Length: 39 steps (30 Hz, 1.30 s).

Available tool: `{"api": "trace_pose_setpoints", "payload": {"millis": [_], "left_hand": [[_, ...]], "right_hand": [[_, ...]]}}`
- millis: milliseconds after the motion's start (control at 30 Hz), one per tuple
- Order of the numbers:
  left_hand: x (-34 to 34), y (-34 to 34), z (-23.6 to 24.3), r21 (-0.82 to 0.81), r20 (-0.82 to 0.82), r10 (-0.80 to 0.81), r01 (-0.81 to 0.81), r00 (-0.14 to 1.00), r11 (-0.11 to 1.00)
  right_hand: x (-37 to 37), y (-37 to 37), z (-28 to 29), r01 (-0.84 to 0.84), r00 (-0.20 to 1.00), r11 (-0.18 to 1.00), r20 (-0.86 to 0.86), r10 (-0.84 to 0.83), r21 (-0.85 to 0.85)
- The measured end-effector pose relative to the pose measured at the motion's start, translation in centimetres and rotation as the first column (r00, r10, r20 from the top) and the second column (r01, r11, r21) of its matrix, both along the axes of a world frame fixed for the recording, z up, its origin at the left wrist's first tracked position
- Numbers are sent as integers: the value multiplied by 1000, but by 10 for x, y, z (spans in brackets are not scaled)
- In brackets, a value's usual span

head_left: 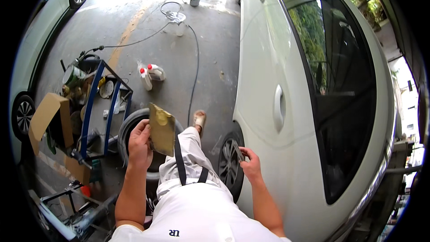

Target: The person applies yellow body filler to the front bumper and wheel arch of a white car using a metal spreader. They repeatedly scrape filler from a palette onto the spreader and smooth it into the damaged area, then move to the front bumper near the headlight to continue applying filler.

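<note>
The left hand [140, 143] pinches a brown board [161, 135] (yellow-smeared). The right hand [251, 165], grip narrowed, seemingly holds a thin scraper [240, 153].

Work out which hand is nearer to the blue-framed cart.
Left. The left hand is to the right of the blue-framed cart; the right hand is farther right, across the body, beside the nearer pale car.

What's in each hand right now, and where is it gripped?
Left hand: a board, fingers at its left edge. Right hand: a thin grey piece; which part of it is gripped cannot be told.
</note>
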<state>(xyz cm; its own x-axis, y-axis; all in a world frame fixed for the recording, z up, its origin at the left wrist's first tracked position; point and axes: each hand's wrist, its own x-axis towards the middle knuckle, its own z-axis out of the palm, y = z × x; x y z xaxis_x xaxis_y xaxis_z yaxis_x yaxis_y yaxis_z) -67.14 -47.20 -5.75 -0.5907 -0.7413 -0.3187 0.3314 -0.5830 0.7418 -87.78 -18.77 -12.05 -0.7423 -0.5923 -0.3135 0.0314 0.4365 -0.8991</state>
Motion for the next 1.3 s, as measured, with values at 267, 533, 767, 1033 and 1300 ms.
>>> {"api": "trace_pose_setpoints", "payload": {"millis": [267, 533, 767, 1033, 1300], "left_hand": [[-211, -217, -56, 56, -96, -86, 91, 992, 994], [-370, -459, 0, 12, 70, -29, 28, 997, 1000], [-527, -617, -19, 3, 11, 35, -35, 999, 999], [-721, -771, -11, 23, 33, 206, -207, 978, 978], [-890, -972, -49, 74, 12, 262, -262, 965, 962]], "right_hand": [[-203, -142, -77, 152, 988, 949, -30, -149, 276], [-381, -371, -68, 195, 965, 927, 105, -239, 320], [-582, -556, -93, 171, 973, 941, 101, -208, 292], [-824, -784, -78, -12, 993, 944, -106, 49, 330], [-1021, -984, -73, -66, 988, 945, -114, 108, 321]]}}
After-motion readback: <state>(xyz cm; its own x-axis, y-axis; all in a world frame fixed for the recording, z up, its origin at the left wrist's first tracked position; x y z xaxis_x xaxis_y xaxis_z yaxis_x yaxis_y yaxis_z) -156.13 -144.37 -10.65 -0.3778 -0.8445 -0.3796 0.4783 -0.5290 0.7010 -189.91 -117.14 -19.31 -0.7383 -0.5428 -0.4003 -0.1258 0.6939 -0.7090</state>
